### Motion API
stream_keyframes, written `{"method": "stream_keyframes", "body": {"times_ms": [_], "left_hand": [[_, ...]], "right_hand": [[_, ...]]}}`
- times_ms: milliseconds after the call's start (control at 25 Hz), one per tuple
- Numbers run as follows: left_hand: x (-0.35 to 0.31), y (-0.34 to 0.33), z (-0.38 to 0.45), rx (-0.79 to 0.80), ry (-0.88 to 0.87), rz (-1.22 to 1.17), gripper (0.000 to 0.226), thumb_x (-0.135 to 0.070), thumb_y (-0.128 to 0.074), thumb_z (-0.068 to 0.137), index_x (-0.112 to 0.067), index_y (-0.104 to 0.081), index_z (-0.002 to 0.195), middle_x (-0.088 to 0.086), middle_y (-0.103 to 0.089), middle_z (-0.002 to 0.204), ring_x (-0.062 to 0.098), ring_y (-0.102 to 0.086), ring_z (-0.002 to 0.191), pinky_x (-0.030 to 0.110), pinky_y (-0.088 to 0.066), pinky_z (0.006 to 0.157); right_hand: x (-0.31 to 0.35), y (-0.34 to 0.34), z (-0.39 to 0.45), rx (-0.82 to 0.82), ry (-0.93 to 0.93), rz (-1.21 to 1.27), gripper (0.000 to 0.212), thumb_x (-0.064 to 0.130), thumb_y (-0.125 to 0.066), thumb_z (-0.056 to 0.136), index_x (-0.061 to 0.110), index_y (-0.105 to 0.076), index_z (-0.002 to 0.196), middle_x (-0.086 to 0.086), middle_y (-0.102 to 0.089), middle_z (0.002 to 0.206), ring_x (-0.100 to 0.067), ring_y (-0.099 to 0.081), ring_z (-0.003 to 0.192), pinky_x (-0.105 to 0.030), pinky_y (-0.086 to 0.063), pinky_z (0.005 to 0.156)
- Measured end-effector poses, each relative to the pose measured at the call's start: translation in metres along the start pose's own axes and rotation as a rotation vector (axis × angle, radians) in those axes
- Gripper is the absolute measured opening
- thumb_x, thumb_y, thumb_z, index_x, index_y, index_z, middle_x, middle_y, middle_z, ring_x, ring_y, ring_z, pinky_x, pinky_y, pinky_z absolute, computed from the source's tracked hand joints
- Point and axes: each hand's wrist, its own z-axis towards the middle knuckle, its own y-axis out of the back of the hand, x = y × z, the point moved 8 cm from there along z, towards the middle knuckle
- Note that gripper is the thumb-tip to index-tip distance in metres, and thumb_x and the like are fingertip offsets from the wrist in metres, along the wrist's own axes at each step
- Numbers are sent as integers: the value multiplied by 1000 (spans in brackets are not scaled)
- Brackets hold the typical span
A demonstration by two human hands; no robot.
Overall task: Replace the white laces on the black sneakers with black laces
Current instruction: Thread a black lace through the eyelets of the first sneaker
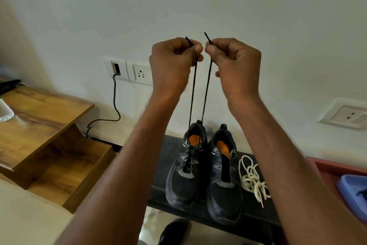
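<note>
Two black lace ends upright, vertical above left sneaker.

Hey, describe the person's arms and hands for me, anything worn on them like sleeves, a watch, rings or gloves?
Both forearms are bare as far down as the picture shows, with no sleeve in sight. The left hand and the right hand wear no gloves. No watch or band shows on either wrist, and no ring shows on the parts of the fingers that face the camera. The nails look short and unpainted.
</note>
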Motion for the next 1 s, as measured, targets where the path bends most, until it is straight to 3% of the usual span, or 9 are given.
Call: {"method": "stream_keyframes", "body": {"times_ms": [160, 360, 520, 760, 1000], "left_hand": [[-6, 0, 5, -34, -43, 15, 8, -21, -79, 89, -16, -84, 93, -8, -78, 77, 3, -71, 72, 27, -58, 72], [-13, -6, 5, -34, -111, 79, 7, -21, -83, 84, -15, -83, 88, -9, -76, 72, 2, -70, 69, 22, -55, 66], [-15, -3, 6, -40, -146, 94, 7, -21, -83, 84, -14, -82, 82, -10, -74, 68, 2, -70, 67, 16, -52, 65], [-8, -10, 3, -4, -85, -65, 8, -17, -81, 88, -9, -81, 90, -3, -77, 76, 3, -68, 68, 15, -50, 63], [-3, -15, 2, 15, -59, -112, 8, -17, -80, 90, -9, -80, 92, 2, -78, 80, 18, -75, 79, 17, -53, 65]], "right_hand": [[-5, 2, -1, -12, -91, 72, 11, 21, -78, 93, 26, -84, 102, 19, -78, 89, 6, -70, 86, -24, -58, 79], [-12, -1, -4, 0, -166, 156, 13, 13, -76, 94, 21, -82, 103, 15, -78, 85, 9, -67, 74, -11, -51, 68], [-16, -1, -4, 4, -194, 173, 15, 16, -75, 95, 20, -82, 107, 11, -80, 90, 8, -67, 75, -10, -51, 66], [-19, 0, -3, -8, -245, 218, 16, 19, -76, 95, 19, -82, 110, 10, -80, 90, 7, -66, 72, -13, -51, 65], [-23, 1, -4, 7, -261, 210, 17, 22, -76, 96, 20, -82, 112, 8, -80, 95, -3, -70, 83, -13, -51, 62]]}}
